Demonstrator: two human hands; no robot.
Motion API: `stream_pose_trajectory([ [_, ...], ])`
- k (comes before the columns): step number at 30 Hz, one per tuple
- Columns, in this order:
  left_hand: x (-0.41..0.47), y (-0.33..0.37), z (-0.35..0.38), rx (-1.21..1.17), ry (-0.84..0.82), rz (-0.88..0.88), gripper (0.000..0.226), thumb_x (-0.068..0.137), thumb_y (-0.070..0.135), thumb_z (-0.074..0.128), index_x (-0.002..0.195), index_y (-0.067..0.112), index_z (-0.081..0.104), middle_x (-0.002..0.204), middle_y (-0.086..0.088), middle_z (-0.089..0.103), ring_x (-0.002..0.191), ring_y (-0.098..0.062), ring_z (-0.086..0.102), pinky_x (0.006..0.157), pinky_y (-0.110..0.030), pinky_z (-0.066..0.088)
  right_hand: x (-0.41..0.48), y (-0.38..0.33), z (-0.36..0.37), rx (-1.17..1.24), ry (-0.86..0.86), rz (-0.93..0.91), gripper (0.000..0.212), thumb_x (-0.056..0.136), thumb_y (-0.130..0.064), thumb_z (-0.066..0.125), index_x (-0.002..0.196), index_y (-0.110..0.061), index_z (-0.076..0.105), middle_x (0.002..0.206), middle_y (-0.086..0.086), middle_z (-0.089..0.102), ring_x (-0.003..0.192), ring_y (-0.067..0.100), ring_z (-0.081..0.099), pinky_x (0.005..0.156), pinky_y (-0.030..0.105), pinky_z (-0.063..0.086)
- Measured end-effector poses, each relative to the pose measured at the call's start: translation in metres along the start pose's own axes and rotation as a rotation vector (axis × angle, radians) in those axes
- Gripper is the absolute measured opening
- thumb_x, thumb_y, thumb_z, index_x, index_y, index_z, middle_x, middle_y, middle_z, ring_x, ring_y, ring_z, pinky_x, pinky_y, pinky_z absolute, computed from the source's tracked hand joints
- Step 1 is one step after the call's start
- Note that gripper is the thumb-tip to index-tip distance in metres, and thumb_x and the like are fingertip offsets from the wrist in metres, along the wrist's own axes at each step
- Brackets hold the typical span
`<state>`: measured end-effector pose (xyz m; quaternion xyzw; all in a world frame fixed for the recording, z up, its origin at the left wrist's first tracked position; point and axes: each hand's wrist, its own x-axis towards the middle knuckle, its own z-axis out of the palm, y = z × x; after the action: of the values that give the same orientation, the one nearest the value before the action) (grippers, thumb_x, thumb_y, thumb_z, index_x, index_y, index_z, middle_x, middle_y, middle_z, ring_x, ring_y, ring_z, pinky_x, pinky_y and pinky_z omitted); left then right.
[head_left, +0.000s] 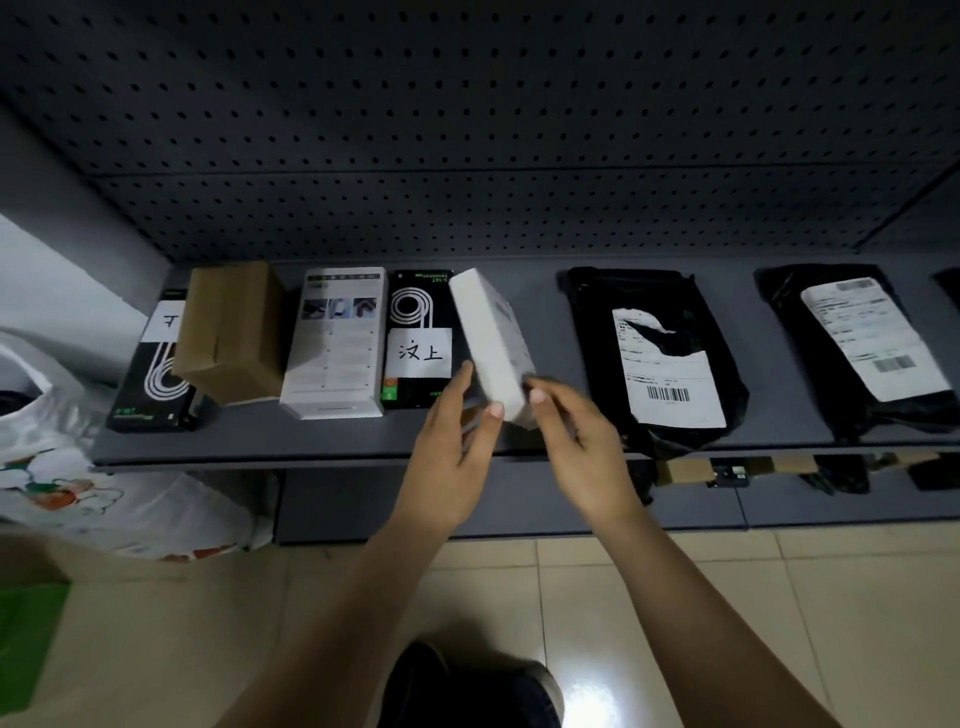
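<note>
Head view: your left hand (457, 447) and right hand (576, 441) hold a white rectangular cardboard box (491, 338) between them. The hands sit close together at its near end. Left fingers lie on its left face with the thumb on the end, and the right thumb presses the right edge with the fingers curled below. The box is tilted, far end up and leaning left, over the grey metal shelf (311, 441); I can't tell if its near corner touches the shelf.

The box's far end overlaps the black carton with a coiled-cable print and handwritten white label (418, 338) just left of it. Further left are a tall white printed carton (335, 343), a brown cardboard box (231, 332) and a second black cable carton (156, 374) partly under the brown one. To the right, apart from the box, lie a black plastic mailer with a torn shipping label (660, 353) and another black labelled mailer (857, 343). A dark perforated back panel (467, 130) stands behind. A white printed plastic bag (78, 467) sits at the far left, with beige floor tiles (675, 597) below.
</note>
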<state>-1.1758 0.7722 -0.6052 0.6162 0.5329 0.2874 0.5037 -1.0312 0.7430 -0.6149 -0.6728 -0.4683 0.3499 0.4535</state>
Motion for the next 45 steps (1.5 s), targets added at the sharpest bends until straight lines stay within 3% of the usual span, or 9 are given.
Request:
stream_pose_trajectory([
  [6, 0.003, -0.011, -0.001, 0.045, 0.055, -0.069, 0.056, 0.099, 0.034, 0.051, 0.151, 0.026, 0.032, 0.142, 0.001, 0.042, 0.111, -0.002, 0.056, 0.087, -0.002, 0.04, 0.008, 0.019, 0.007, -0.162, -0.008, 0.136, 0.034, 0.098, -0.028, 0.055, 0.13, -0.018, 0.057, 0.123, -0.002, 0.063, 0.114, 0.01, 0.057, 0.098, 0.022, 0.043],
  [10, 0.009, -0.023, 0.002, 0.005, 0.084, -0.112, 0.049, 0.096, 0.032, 0.057, 0.142, 0.024, 0.043, 0.136, -0.001, 0.053, 0.108, 0.001, 0.06, 0.099, -0.023, 0.047, 0.013, 0.021, 0.009, -0.178, 0.005, 0.159, 0.028, 0.093, -0.017, 0.06, 0.121, -0.017, 0.06, 0.099, -0.004, 0.068, 0.097, 0.014, 0.064, 0.087, 0.027, 0.049],
  [14, 0.005, -0.011, 0.009, -0.124, 0.178, -0.12, 0.032, 0.096, 0.015, 0.059, 0.126, 0.023, 0.051, 0.117, 0.012, 0.061, 0.102, 0.01, 0.058, 0.087, -0.008, 0.046, 0.002, 0.02, 0.009, -0.153, 0.036, 0.144, 0.026, 0.09, -0.014, 0.061, 0.115, -0.022, 0.062, 0.102, -0.003, 0.069, 0.093, 0.012, 0.065, 0.084, 0.03, 0.053],
  [20, -0.012, 0.005, 0.009, -0.206, 0.207, -0.055, 0.035, 0.095, 0.001, 0.056, 0.114, 0.031, 0.052, 0.114, 0.016, 0.063, 0.105, 0.012, 0.058, 0.089, -0.008, 0.045, -0.024, 0.006, -0.009, -0.019, 0.066, 0.105, 0.034, 0.092, -0.006, 0.062, 0.125, -0.014, 0.059, 0.109, -0.007, 0.066, 0.091, -0.013, 0.06, 0.078, 0.006, 0.045],
  [25, -0.035, 0.024, -0.003, -0.074, 0.176, 0.018, 0.036, 0.095, 0.003, 0.055, 0.121, 0.029, 0.055, 0.108, 0.007, 0.067, 0.094, -0.003, 0.065, 0.077, -0.011, 0.049, -0.035, -0.024, -0.043, -0.285, -0.002, -0.149, 0.038, 0.091, -0.011, 0.065, 0.129, -0.014, 0.059, 0.119, 0.001, 0.057, 0.103, 0.005, 0.056, 0.088, 0.004, 0.04],
  [29, -0.053, 0.05, -0.024, 0.224, 0.076, 0.194, 0.037, 0.096, 0.007, 0.053, 0.128, 0.026, 0.056, 0.123, 0.005, 0.058, 0.084, -0.004, 0.06, 0.068, -0.008, 0.044, -0.028, -0.068, -0.068, -0.575, -0.048, -0.51, 0.048, 0.083, 0.0, 0.067, 0.129, -0.01, 0.058, 0.131, 0.009, 0.055, 0.121, 0.025, 0.05, 0.105, 0.036, 0.043],
  [34, -0.073, 0.082, -0.051, 0.571, -0.063, 0.408, 0.035, 0.097, 0.005, 0.05, 0.129, 0.016, 0.057, 0.14, -0.001, 0.048, 0.112, -0.018, 0.05, 0.09, -0.027, 0.045, -0.019, -0.099, -0.08, -0.878, -0.268, -0.638, 0.059, 0.082, 0.002, 0.065, 0.138, -0.007, 0.051, 0.141, 0.016, 0.051, 0.134, 0.036, 0.043, 0.115, 0.042, 0.023],
  [40, -0.095, 0.095, -0.073, 0.706, -0.076, 0.468, 0.037, 0.094, 0.006, 0.055, 0.13, 0.012, 0.057, 0.139, -0.007, 0.05, 0.123, -0.025, 0.046, 0.102, -0.037, 0.043, -0.035, -0.121, -0.086, -0.843, -0.482, -0.516, 0.046, 0.091, -0.019, 0.063, 0.135, -0.014, 0.051, 0.129, 0.007, 0.056, 0.121, 0.027, 0.047, 0.101, 0.034, 0.034],
  [45, -0.11, 0.102, -0.095, 0.796, 0.124, 0.404, 0.041, 0.09, 0.019, 0.067, 0.129, 0.01, 0.057, 0.13, -0.01, 0.055, 0.117, -0.031, 0.053, 0.089, -0.042, 0.052, -0.058, -0.129, -0.079, -0.453, -0.243, -0.154, 0.038, 0.088, -0.027, 0.07, 0.124, -0.018, 0.06, 0.117, -0.001, 0.064, 0.106, 0.015, 0.059, 0.087, 0.029, 0.049],
])
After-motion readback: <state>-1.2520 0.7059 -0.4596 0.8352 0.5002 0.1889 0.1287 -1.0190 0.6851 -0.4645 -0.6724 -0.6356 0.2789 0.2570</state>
